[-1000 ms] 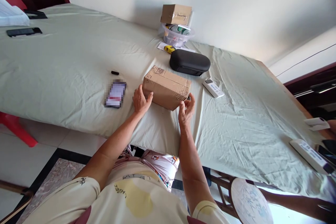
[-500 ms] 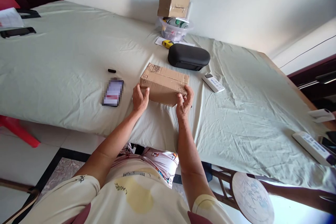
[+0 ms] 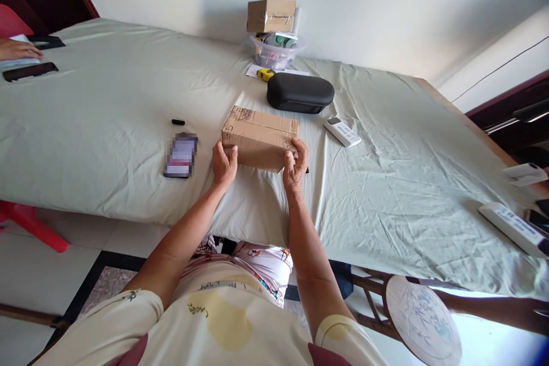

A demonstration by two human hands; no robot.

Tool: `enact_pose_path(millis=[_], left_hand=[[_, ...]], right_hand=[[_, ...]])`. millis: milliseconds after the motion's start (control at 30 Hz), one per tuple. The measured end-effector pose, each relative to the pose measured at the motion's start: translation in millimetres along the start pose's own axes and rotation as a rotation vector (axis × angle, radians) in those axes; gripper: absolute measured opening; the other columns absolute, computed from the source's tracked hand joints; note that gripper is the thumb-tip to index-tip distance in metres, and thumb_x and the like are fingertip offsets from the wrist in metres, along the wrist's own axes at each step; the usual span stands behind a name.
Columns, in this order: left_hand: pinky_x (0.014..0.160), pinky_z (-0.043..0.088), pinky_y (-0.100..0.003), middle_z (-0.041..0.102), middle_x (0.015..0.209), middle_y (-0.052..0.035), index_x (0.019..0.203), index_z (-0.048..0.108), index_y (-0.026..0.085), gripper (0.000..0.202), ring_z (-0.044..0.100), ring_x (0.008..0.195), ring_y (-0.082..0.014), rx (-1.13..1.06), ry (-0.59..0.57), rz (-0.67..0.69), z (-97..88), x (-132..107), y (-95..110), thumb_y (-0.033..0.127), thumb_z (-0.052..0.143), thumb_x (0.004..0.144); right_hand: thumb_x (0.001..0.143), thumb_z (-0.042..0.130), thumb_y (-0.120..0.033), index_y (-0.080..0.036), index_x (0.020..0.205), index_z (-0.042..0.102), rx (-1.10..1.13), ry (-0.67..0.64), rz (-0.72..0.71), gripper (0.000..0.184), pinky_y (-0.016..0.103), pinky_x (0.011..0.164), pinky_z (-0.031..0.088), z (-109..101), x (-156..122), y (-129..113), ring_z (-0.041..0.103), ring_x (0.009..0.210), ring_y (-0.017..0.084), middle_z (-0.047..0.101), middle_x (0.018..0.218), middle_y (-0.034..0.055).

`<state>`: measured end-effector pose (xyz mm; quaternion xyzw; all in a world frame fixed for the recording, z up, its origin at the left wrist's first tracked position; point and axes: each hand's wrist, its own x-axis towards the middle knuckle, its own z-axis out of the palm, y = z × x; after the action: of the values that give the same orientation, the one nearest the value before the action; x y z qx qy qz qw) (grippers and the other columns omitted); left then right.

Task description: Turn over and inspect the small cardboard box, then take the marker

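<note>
A brown cardboard box (image 3: 259, 140) with dark scribbles at its corners is on the cloth-covered table (image 3: 386, 194) in front of me. My left hand (image 3: 225, 164) grips its left end, thumb on the near side. At the right end, my right hand (image 3: 295, 163) holds the box with thumb and fingers bent round the corner. The far fingers of my left hand are hidden behind the box. A small dark thing (image 3: 307, 170) peeks out beside my right hand, too little of it showing to name. Left of the box lies a phone (image 3: 180, 156) with its screen lit.
Behind the box sit a black case (image 3: 300, 92), a yellow tape measure (image 3: 266, 74) and a plastic tub (image 3: 277, 57) topped by another carton (image 3: 271, 16). A white device (image 3: 343, 132) lies right; a black cap-like piece (image 3: 178, 122) lies left. Another person's hand (image 3: 19, 50) rests far left.
Another person's hand has come into view on the papers at far left. The view has shifted slightly; both my hands keep their hold on the box.
</note>
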<state>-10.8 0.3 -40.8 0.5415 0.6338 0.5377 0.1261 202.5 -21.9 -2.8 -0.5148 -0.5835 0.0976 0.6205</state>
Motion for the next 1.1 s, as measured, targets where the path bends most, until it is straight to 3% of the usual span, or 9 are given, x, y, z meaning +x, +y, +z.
enact_pose_path(millis=[300,500,633,767,833,900,967,1100], left_hand=[[0.118,0.047,-0.053,0.059,0.142,-0.0297,0.143,0.047,0.009,0.079,0.059,0.138,-0.0379,-0.03,-0.026,0.003,-1.2,0.0,-1.1,0.076,0.038,0.101],[0.117,0.048,-0.051,0.06,0.14,-0.0283,0.142,0.047,0.011,0.08,0.06,0.136,-0.037,-0.03,-0.023,0.0,-2.0,0.5,-0.3,0.078,0.037,0.1],[0.117,0.048,-0.05,0.061,0.14,-0.0262,0.141,0.048,0.012,0.076,0.061,0.135,-0.0351,-0.031,-0.025,-0.003,-3.4,0.0,1.0,0.076,0.039,0.101],[0.118,0.048,-0.048,0.061,0.141,-0.0237,0.141,0.048,0.015,0.067,0.061,0.136,-0.0331,-0.037,-0.022,-0.015,-5.1,-0.3,3.4,0.07,0.043,0.103],[0.118,0.048,-0.048,0.061,0.141,-0.0235,0.141,0.049,0.015,0.065,0.061,0.137,-0.0335,-0.039,-0.03,-0.024,-6.0,0.2,4.4,0.068,0.046,0.103],[0.118,0.048,-0.048,0.06,0.142,-0.0228,0.14,0.049,0.017,0.063,0.06,0.138,-0.0335,-0.047,-0.043,-0.037,-6.9,0.9,5.0,0.067,0.049,0.102],[0.118,0.048,-0.049,0.061,0.142,-0.0226,0.139,0.049,0.017,0.061,0.06,0.137,-0.0333,-0.061,-0.055,-0.05,-7.6,1.7,5.3,0.066,0.051,0.102],[0.118,0.047,-0.05,0.061,0.141,-0.0226,0.138,0.049,0.017,0.059,0.06,0.136,-0.0331,-0.081,-0.07,-0.071,-8.3,2.6,6.1,0.065,0.052,0.102]], right_hand=[[0.103,0.048,-0.057,-0.028,0.131,0.067,0.004,0.034,0.002,0.045,0.043,0.097,0.058,1.0,1.2,-5.0,0.062,0.13,0.026,0.063,0.141,0.0117],[0.096,0.061,-0.063,-0.027,0.139,0.064,-0.065,0.005,-0.007,0.056,0.046,0.099,0.057,2.6,-1.2,-1.8,0.059,0.132,0.03,0.06,0.144,0.0137],[0.097,0.059,-0.065,-0.027,0.145,0.059,-0.047,0.005,-0.007,0.062,0.047,0.1,0.057,3.7,-2.8,-1.8,0.061,0.13,0.029,0.06,0.145,0.0142],[0.104,0.041,-0.062,-0.026,0.155,0.05,-0.024,0.064,0.014,0.063,0.051,0.106,0.054,-7.4,3.0,10.9,0.064,0.125,0.027,0.063,0.142,0.0144],[0.106,0.039,-0.054,-0.023,0.145,0.06,-0.169,0.128,0.069,0.054,0.053,0.111,0.049,-16.6,7.0,24.6,0.062,0.126,0.027,0.065,0.137,0.0144],[0.101,0.05,-0.049,-0.023,0.131,0.071,-0.402,0.139,0.149,0.045,0.055,0.112,0.045,-25.0,8.6,39.8,0.058,0.126,0.029,0.066,0.133,0.0151],[0.096,0.057,-0.043,-0.025,0.118,0.078,-0.558,0.088,0.244,0.035,0.056,0.109,0.044,-30.5,7.2,52.4,0.055,0.121,0.029,0.066,0.128,0.0135],[0.09,0.057,-0.029,-0.025,0.101,0.084,-0.611,-0.046,0.3,0.029,0.051,0.102,0.043,-31.8,2.5,60.0,0.051,0.102,0.025,0.067,0.105,0.0105]])
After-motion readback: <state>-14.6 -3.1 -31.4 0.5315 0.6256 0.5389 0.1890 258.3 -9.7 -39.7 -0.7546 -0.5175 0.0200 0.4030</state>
